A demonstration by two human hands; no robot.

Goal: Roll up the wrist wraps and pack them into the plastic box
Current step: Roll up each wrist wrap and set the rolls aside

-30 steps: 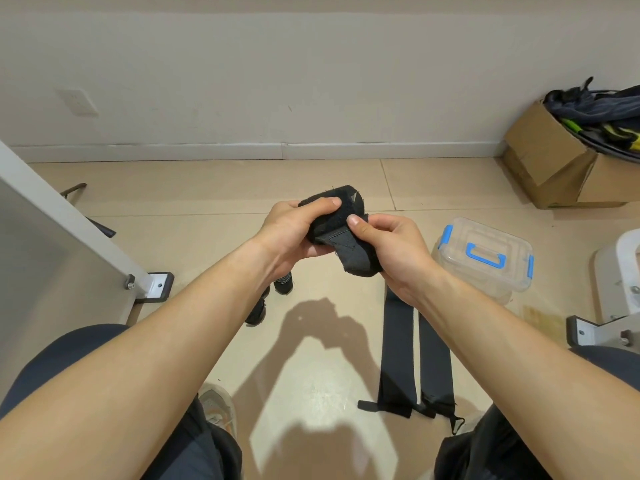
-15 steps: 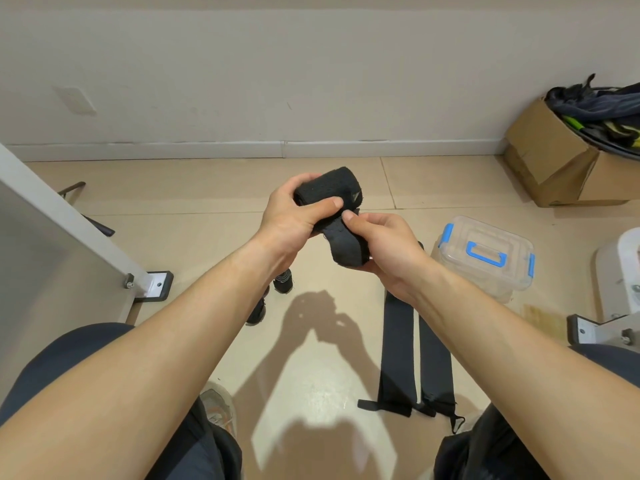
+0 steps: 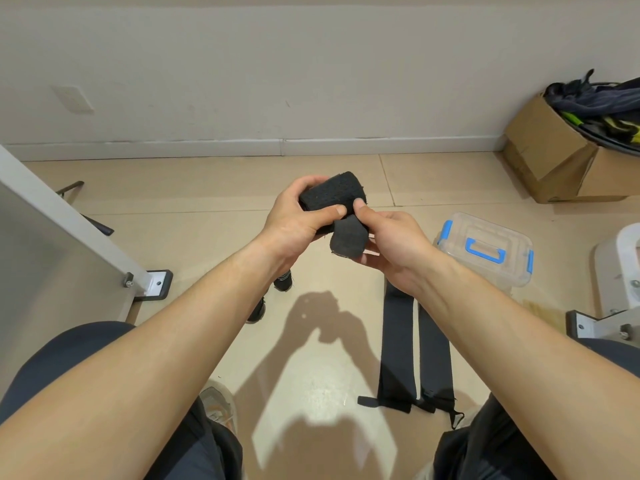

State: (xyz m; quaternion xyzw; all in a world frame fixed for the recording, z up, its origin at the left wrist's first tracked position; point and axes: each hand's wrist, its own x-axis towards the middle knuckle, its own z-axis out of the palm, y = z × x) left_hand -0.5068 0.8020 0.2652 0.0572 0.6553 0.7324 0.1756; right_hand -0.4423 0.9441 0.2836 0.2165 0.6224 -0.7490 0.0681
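A black wrist wrap (image 3: 332,194), almost fully rolled, is held in the air above the floor. My left hand (image 3: 298,220) grips the roll with the thumb across its front. My right hand (image 3: 391,240) pinches the short loose tail (image 3: 346,239) that hangs below the roll. Two more black wraps (image 3: 415,344) lie flat and unrolled on the floor under my right forearm. The clear plastic box (image 3: 485,247) with blue latches and a blue handle stands on the floor to the right, lid on.
Two small dark rolls (image 3: 282,282) lie on the floor beneath my left wrist, partly hidden. A metal frame leg (image 3: 152,282) stands at left, another bracket (image 3: 602,323) at right. A cardboard box (image 3: 561,161) with clothing sits against the wall, far right.
Both hands have lifted the wrap a little and turned the roll further; the loose tail is shorter than a second ago.
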